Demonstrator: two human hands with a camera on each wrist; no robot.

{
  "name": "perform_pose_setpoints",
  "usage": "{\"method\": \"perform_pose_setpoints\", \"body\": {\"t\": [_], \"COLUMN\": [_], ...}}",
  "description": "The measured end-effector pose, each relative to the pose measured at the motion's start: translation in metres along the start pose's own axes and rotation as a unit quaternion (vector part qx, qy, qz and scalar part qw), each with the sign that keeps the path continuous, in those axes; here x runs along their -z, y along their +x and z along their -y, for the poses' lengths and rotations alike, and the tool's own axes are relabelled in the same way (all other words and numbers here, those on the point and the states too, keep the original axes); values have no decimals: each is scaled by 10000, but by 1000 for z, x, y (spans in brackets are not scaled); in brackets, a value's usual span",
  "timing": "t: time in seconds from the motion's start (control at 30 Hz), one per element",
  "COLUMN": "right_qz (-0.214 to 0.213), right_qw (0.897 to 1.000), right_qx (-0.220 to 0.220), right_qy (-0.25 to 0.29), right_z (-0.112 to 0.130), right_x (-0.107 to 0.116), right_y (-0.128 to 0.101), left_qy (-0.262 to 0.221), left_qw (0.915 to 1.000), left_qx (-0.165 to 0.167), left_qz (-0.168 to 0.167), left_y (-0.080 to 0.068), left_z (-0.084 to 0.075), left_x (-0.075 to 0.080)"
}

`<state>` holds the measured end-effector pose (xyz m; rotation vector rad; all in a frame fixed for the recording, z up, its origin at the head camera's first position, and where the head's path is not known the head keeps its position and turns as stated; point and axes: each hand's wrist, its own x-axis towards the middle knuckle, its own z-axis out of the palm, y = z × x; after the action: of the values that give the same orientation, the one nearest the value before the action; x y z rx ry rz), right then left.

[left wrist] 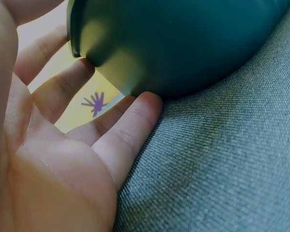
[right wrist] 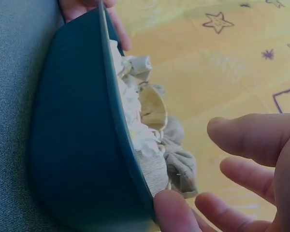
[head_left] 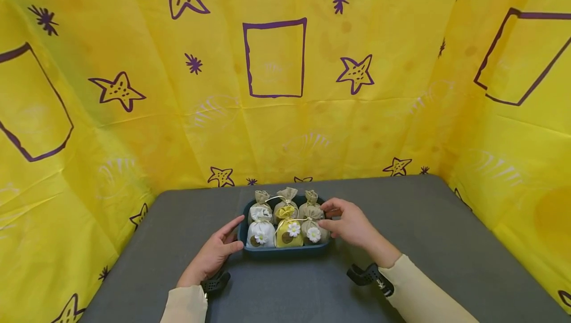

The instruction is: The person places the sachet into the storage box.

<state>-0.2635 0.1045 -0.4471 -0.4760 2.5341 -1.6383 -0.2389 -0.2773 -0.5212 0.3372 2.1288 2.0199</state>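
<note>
In the head view a dark teal plastic tub (head_left: 285, 251) holds small drawstring pouches in two rows. Up front are a white pouch (head_left: 257, 234), a yellow pouch (head_left: 282, 226) and a beige pouch (head_left: 309, 226), each with a white flower; beige pouches (head_left: 287, 194) stand behind them. My left hand (head_left: 213, 253) is at the tub's left end, its fairly straight fingers touching the outer wall (left wrist: 183, 43). My right hand (head_left: 352, 224) is at the right end beside the front beige pouch, fingers spread. In the right wrist view one fingertip (right wrist: 173, 210) meets the rim.
A grey cloth-covered table (head_left: 379, 194) lies under the tub. Yellow fabric walls (head_left: 285, 139) printed with purple stars and shapes rise at the back and both sides. Dark straps with devices (head_left: 368, 276) sit at both wrists.
</note>
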Motion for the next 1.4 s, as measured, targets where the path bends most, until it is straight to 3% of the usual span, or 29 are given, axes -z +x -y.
{"method": "perform_pose_setpoints", "body": {"t": [0.77,1.2,1.3,1.4], "right_qz": [94,-150,-200,-424], "right_qw": [9998,9993,9997,9980], "right_qx": [-18,-40,54,303], "right_qy": [179,331,164,-370], "right_z": [-8,-8,-10,-10], "right_x": [-6,-3,-1,2], "right_y": [-7,-14,-16,-18], "left_qy": [-112,-216,-220,-240], "left_qw": [9998,9997,9997,9996], "left_qx": [94,91,77,41], "left_qz": [99,95,123,130], "left_y": [-4,-12,-13,-14], "left_z": [5,7,9,9], "left_x": [5,5,4,4]}}
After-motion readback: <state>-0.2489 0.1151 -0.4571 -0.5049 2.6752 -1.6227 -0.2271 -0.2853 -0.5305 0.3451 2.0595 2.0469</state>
